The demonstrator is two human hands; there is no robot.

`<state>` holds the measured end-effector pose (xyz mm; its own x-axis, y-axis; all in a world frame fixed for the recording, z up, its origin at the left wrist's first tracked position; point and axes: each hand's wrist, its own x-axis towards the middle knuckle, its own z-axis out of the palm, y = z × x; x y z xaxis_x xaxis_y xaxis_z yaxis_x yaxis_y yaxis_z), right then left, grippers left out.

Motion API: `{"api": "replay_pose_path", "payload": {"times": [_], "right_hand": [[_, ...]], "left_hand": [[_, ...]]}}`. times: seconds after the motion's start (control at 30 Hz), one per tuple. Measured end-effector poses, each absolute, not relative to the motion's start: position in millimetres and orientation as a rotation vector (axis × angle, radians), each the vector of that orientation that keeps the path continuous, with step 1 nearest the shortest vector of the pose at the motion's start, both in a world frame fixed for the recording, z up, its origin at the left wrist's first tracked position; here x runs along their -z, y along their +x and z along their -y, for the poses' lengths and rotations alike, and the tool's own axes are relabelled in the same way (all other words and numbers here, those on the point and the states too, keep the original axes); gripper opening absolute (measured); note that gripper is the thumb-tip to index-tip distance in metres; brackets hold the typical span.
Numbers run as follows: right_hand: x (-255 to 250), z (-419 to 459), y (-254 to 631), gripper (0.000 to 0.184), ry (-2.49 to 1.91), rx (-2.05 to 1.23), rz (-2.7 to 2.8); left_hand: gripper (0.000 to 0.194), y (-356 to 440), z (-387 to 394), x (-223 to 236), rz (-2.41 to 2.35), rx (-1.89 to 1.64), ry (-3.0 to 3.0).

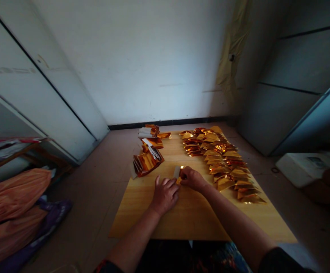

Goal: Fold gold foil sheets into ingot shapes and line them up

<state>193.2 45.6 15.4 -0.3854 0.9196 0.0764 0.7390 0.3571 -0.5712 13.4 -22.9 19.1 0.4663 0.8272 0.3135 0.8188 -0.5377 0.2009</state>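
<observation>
A small sheet of gold foil paper (177, 171), its pale back partly showing, lies on the wooden board (142, 220) between my hands. My right hand (191, 178) is closed on the sheet's right side, fingertips curled over the folded gold part. Flat on the board, my left hand (165, 195) has its fingers spread and their tips at the sheet's lower left edge. Rows of folded gold foil pieces (221, 163) cover the board's right side. Stacks of unfolded foil sheets (147, 161) lie at the left, partly curled, with another bundle (149, 131) behind them.
A white wall (153, 64) stands beyond the board, with cabinets (39, 76) at the left and a grey cabinet (290, 87) at the right. Orange bags (17, 197) lie on the floor at the left. A white box (301, 168) is at the right.
</observation>
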Motion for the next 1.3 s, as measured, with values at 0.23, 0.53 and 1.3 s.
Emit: {"api": "replay_pose_path", "payload": {"times": [0.23,0.53,1.3], "right_hand": [[-15.8,-51.7,196.5,0.018,-1.459,-0.643,2.282],[-35.8,-27.5,195.2,0.021,-1.497,-0.143,2.572],[-26.5,-15.7,211.6,0.014,-1.298,-0.214,2.565]], "left_hand": [[0.019,14.2,22.6,-22.4,-1.517,-0.572,2.667],[0.013,15.8,14.8,-23.6,-1.507,-0.643,2.722],[0.009,18.8,11.9,-20.4,-1.779,-0.686,2.532]]}}
